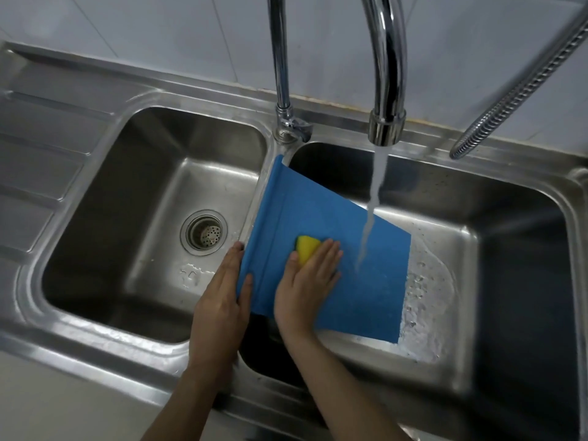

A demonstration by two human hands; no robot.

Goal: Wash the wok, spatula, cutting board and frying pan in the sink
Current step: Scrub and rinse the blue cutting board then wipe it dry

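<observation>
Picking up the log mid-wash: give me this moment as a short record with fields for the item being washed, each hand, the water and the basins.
item: blue cutting board, tilted, its left edge on the divider between the basins, its right side down in the right basin
left hand: holds the board's left edge
right hand: fingers flat, pressing a yellow sponge on the board
water: running from the faucet, landing on the board
left basin: only a drain strainer visible
wok, spatula, frying pan: not in view
</observation>
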